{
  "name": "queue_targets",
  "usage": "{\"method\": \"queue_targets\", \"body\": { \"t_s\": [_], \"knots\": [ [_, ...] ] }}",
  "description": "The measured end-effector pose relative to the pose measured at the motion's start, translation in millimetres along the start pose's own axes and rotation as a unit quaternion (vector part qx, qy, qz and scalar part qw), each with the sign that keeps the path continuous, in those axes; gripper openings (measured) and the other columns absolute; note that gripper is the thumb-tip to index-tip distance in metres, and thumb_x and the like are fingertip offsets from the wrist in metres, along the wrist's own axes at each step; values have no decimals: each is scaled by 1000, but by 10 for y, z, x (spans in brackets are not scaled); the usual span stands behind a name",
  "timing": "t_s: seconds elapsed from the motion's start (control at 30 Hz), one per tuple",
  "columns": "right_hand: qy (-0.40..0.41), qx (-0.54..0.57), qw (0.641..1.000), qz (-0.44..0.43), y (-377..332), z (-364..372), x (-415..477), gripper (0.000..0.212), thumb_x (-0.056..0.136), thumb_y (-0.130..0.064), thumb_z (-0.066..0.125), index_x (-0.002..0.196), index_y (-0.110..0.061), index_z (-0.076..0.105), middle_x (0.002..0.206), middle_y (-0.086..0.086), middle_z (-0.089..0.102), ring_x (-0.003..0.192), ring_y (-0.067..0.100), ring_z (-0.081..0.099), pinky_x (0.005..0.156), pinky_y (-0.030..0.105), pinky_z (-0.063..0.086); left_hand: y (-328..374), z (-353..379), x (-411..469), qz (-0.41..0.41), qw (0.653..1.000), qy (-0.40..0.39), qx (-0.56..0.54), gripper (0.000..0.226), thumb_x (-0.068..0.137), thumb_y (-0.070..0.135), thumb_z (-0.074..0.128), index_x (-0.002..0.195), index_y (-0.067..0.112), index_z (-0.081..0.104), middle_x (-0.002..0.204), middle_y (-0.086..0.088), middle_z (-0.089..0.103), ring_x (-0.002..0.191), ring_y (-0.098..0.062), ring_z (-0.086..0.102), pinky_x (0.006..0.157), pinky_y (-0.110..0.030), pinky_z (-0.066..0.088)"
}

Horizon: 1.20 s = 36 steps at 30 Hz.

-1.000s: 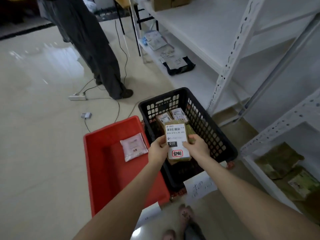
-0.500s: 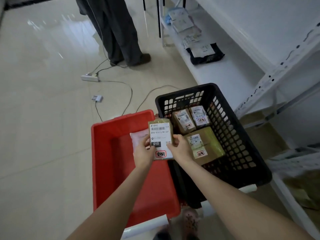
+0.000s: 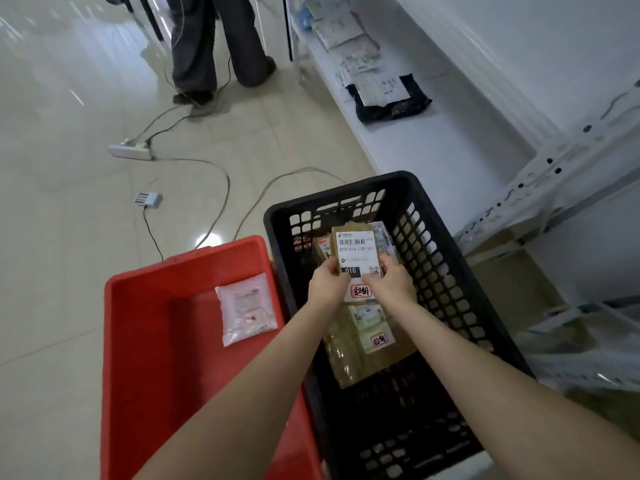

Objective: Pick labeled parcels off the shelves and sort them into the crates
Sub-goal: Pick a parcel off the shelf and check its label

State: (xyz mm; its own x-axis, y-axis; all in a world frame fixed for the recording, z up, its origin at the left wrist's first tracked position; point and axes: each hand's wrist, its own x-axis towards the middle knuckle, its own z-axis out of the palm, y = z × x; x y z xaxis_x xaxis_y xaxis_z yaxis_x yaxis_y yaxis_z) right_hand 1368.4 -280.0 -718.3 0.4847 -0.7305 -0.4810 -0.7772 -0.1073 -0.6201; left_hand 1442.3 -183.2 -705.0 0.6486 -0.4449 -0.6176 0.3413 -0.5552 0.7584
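Note:
I hold a small brown parcel [image 3: 355, 249] with a white barcode label marked 010 above the black slotted crate [image 3: 446, 271]. My left hand [image 3: 327, 284] pinches its left edge and my right hand [image 3: 391, 284] pinches its right edge. Several brown labeled parcels [image 3: 367, 337] lie inside the black crate under my hands. To the left stands a red crate [image 3: 156, 341] holding one white padded parcel [image 3: 244, 308].
A white metal shelf [image 3: 450, 143] runs along the right, with a black parcel [image 3: 391, 98] and several pale ones on its low board. A person's legs [image 3: 214, 46] stand at the back. A power strip [image 3: 131, 150] and cables lie on the tiled floor.
The parcel and both hands moved from over the red crate's edge to the right, over the black crate. The view tilted and came closer.

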Motion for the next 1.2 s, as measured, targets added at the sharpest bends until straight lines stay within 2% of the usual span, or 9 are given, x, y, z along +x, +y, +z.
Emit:
{"method": "queue_targets", "body": {
  "t_s": [0.13,0.33,0.4,0.5,0.6,0.7,0.8,0.93,1.2],
  "knots": [
    [-33,-41,998,-17,196,-37,527,59,83,-24,68,137,-24,45,124,1,58,95,18,61,69,29,51,-58,316,498,-48,998,0,-45,42,92,-1,46,132,14,51,121,-8,64,100,-26,66,86,-44,55],
    [-81,-208,970,-97,416,-92,1016,67,84,-28,68,143,-29,36,144,-2,36,122,18,42,88,28,41,27,772,987,-47,995,-39,-76,41,91,-7,40,128,9,50,121,-12,62,104,-28,63,89,-43,54],
    [-85,-350,922,-142,497,-61,1040,68,85,-21,65,144,-29,32,151,-1,26,138,23,24,107,38,33,42,883,1012,-37,995,-51,-81,44,88,-9,41,125,14,51,107,1,68,91,-14,65,76,-26,55],
    [-68,-406,896,-165,581,-41,1089,76,84,-15,64,148,-28,24,156,-1,18,145,29,5,116,43,15,18,938,1060,-27,995,-47,-79,45,91,-5,41,133,11,47,75,25,62,59,7,62,54,-12,51],
    [-45,-435,879,-189,568,-16,1186,81,83,-15,65,149,-27,20,157,0,16,146,31,4,116,44,14,-2,890,1103,-22,997,-46,-56,50,93,-2,40,142,11,39,112,14,61,95,-4,62,76,-21,55],
    [-32,-444,875,-191,525,-4,1255,85,80,-12,68,148,-26,20,158,0,15,146,31,4,114,44,17,-84,818,1082,5,994,-19,112,56,93,4,44,147,14,32,144,-5,46,123,-25,51,99,-41,47],
    [-43,-442,877,-182,524,-30,1189,91,77,-7,70,149,-25,17,158,2,11,146,31,3,114,43,18,-187,725,972,33,948,-9,316,64,90,14,54,148,17,27,147,-7,40,120,-28,53,92,-41,51],
    [-34,-413,895,-163,518,-126,892,89,77,-5,67,149,-26,18,158,5,11,146,29,4,112,42,23,-190,594,748,56,858,-43,509,77,88,24,60,151,22,15,157,-5,18,140,-27,29,96,-41,48],
    [-4,-362,926,-111,435,-529,-161,86,82,-17,67,150,-25,14,156,5,15,146,28,7,114,43,21,200,485,-45,202,737,-50,643,79,86,21,63,150,19,17,153,-6,25,139,-28,28,102,-39,42]
  ]
}}
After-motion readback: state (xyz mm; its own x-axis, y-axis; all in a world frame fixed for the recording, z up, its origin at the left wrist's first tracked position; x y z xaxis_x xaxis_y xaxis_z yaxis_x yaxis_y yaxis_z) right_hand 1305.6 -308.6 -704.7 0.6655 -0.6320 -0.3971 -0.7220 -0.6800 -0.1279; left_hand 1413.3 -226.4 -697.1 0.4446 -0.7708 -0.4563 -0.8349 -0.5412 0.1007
